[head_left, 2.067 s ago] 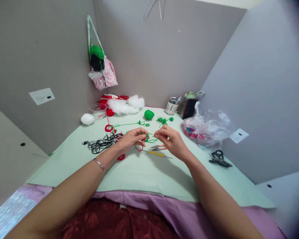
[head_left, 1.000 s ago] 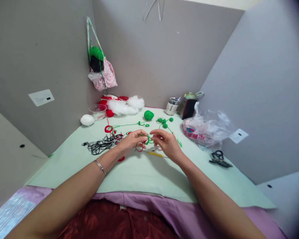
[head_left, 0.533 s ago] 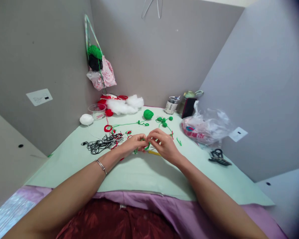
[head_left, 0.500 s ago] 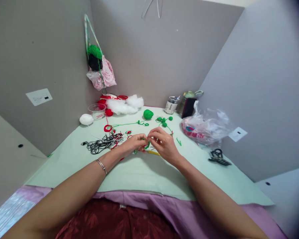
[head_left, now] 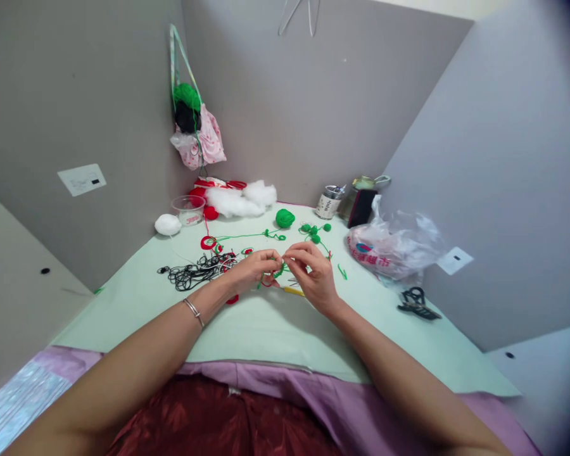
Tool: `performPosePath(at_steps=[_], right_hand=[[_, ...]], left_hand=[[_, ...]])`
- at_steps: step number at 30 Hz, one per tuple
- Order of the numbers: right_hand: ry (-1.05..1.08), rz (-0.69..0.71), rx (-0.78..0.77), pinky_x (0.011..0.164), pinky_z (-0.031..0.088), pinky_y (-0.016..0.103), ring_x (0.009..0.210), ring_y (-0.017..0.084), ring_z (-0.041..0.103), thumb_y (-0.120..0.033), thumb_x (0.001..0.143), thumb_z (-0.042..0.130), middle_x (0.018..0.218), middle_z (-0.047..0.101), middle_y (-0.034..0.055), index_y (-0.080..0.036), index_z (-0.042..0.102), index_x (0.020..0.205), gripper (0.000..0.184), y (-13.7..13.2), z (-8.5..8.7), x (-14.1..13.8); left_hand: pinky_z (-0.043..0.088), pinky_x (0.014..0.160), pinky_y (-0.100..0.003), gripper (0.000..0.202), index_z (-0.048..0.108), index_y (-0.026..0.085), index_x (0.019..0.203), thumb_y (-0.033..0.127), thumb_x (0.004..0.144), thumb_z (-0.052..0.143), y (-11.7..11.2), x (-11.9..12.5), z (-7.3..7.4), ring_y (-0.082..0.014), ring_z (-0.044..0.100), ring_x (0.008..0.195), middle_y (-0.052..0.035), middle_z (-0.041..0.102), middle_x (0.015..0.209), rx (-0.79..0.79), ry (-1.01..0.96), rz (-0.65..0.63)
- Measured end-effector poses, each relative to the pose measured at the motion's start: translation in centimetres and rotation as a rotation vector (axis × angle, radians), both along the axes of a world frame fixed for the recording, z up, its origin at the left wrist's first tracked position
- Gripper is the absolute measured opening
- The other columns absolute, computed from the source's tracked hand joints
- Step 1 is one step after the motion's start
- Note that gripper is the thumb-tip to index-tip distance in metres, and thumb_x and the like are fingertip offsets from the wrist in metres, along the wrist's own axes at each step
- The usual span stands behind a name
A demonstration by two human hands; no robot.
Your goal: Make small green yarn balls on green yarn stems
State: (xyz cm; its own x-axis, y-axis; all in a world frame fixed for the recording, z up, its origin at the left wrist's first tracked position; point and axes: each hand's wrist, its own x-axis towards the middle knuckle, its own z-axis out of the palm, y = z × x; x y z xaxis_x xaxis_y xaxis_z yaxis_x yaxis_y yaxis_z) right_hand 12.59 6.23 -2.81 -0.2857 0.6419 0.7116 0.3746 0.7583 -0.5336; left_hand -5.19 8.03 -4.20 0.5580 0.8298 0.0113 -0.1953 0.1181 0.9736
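Note:
Both hands meet over the middle of the table. My left hand (head_left: 255,268) is closed on a small green crocheted piece (head_left: 279,273), mostly covered by the fingers; a bit of red shows beneath it. Thumb and fingertips of my right hand (head_left: 314,273) pinch together right beside the left fingertips. What they grip is too small to make out. A yellow-handled tool (head_left: 293,291) lies just under the hands, its end partly hidden. Left of my left hand spreads a tangle of black yarn (head_left: 192,273). Beyond the hands sits a green yarn ball (head_left: 285,218).
White stuffing (head_left: 237,200), a clear plastic tub (head_left: 189,211) and a white yarn ball (head_left: 168,224) stand at the back left. Small green balls (head_left: 315,239), a pen can (head_left: 329,204), a plastic bag (head_left: 384,250) and a black hair claw (head_left: 417,305) are rightward.
The view has shifted slightly, so the surroundings appear a little further right. My hands stay together; the green piece between them has turned a little, and more red shows below it.

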Motion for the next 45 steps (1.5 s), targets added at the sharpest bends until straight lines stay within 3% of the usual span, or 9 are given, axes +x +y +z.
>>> performPosePath(at_steps=[5, 11, 18, 23, 28, 32, 36, 40, 45], right_hand=[[-0.088, 0.065, -0.058, 0.058, 0.046, 0.025, 0.07, 0.013, 0.055, -0.023, 0.091, 0.054, 0.085, 0.059, 0.0048, -0.02, 0.063, 0.089, 0.01, 0.8, -0.4, 0.3], [-0.091, 0.03, 0.054, 0.072, 0.049, 0.03, 0.083, 0.017, 0.06, -0.024, 0.094, 0.05, 0.088, 0.063, 0.0073, -0.021, 0.062, 0.084, 0.016, -0.3, 0.3, -0.2], [0.251, 0.323, -0.716, 0.04, 0.03, 0.02, 0.041, 0.009, 0.045, -0.041, 0.093, 0.05, 0.054, 0.053, -0.0053, -0.021, 0.046, 0.087, 0.021, 0.2, 1.5, 0.6], [0.569, 0.407, -0.75, 0.041, 0.017, 0.018, 0.042, 0.005, 0.023, -0.035, 0.086, 0.062, 0.05, 0.032, -0.0098, -0.019, 0.049, 0.082, 0.021, 0.7, 3.2, 2.1], [0.625, 0.348, -0.783, 0.047, 0.026, 0.019, 0.049, 0.006, 0.035, -0.028, 0.08, 0.067, 0.059, 0.044, -0.0059, -0.018, 0.055, 0.09, 0.018, 1.1, 3.5, 2.9], [0.532, 0.266, -0.735, 0.05, 0.032, 0.022, 0.052, 0.008, 0.041, -0.033, 0.08, 0.068, 0.064, 0.054, -0.0027, -0.019, 0.058, 0.091, 0.021, 1.5, 2.9, 3.0], [0.318, 0.112, -0.532, 0.053, 0.035, 0.025, 0.056, 0.01, 0.044, -0.038, 0.081, 0.067, 0.072, 0.06, 0.0007, -0.019, 0.064, 0.084, 0.02, 1.4, 2.3, 2.8], [0.041, -0.057, -0.196, 0.062, 0.039, 0.027, 0.068, 0.013, 0.048, -0.032, 0.086, 0.063, 0.078, 0.056, 0.0022, -0.02, 0.07, 0.083, 0.014, 1.0, 1.8, 2.5], [-0.218, -0.087, -0.1, 0.06, 0.036, 0.027, 0.063, 0.012, 0.047, -0.025, 0.09, 0.057, 0.071, 0.05, 0.0005, -0.021, 0.069, 0.087, 0.013, 0.7, 1.4, 2.3]], left_hand=[[0.052, 0.068, -0.029, 0.019, 0.057, 0.016, 0.077, 0.032, 0.074, 0.067, -0.1, 0.1, -0.1, -0.0086, 0.051, 0.059, 0.0024, 0.05, 0.07, -0.045, -0.014, 0.007], [0.054, 0.066, -0.031, 0.018, 0.059, 0.015, 0.078, 0.03, 0.072, 0.067, 0.3, 0.4, -1.0, -0.0093, 0.048, 0.061, 0.0022, 0.047, 0.071, -0.021, 0.059, 0.061], [0.054, 0.067, -0.029, 0.02, 0.055, 0.018, 0.085, 0.029, 0.075, 0.068, 0.2, 0.3, -0.9, -0.0092, 0.051, 0.062, 0.0025, 0.052, 0.072, -0.041, 0.017, -0.032], [0.05, 0.064, -0.024, 0.023, 0.057, 0.019, 0.087, 0.03, 0.074, 0.072, 0.3, -0.1, -0.3, -0.0077, 0.053, 0.058, 0.0039, 0.052, 0.069, -0.043, -0.033, -0.066], [0.052, 0.077, -0.027, 0.031, 0.065, 0.014, 0.097, 0.037, 0.076, 0.072, 0.4, -0.4, 0.3, -0.0098, 0.061, 0.07, -0.001, 0.057, 0.079, -0.084, -0.077, -0.013], [0.05, 0.088, -0.029, 0.035, 0.065, 0.015, 0.096, 0.024, 0.066, 0.08, 0.4, -0.5, 0.7, -0.0089, 0.061, 0.075, 0.0011, 0.057, 0.083, -0.04, -0.11, 0.081], [0.053, 0.079, -0.03, 0.027, 0.058, 0.015, 0.087, 0.032, 0.073, 0.074, 0.5, -0.4, 0.6, -0.0103, 0.062, 0.069, 0.0008, 0.059, 0.08, 0.043, -0.083, 0.166], [0.051, 0.075, -0.029, 0.028, 0.054, 0.016, 0.088, 0.037, 0.077, 0.07, 0.5, -0.3, 0.3, -0.0127, 0.065, 0.072, -0.0028, 0.064, 0.087, 0.057, -0.031, 0.173], [0.05, 0.085, -0.031, 0.026, 0.056, 0.016, 0.085, 0.033, 0.074, 0.073, 0.4, -0.2, 0.5, -0.0115, 0.061, 0.078, 0.001, 0.06, 0.079, 0.045, -0.072, 0.177]])
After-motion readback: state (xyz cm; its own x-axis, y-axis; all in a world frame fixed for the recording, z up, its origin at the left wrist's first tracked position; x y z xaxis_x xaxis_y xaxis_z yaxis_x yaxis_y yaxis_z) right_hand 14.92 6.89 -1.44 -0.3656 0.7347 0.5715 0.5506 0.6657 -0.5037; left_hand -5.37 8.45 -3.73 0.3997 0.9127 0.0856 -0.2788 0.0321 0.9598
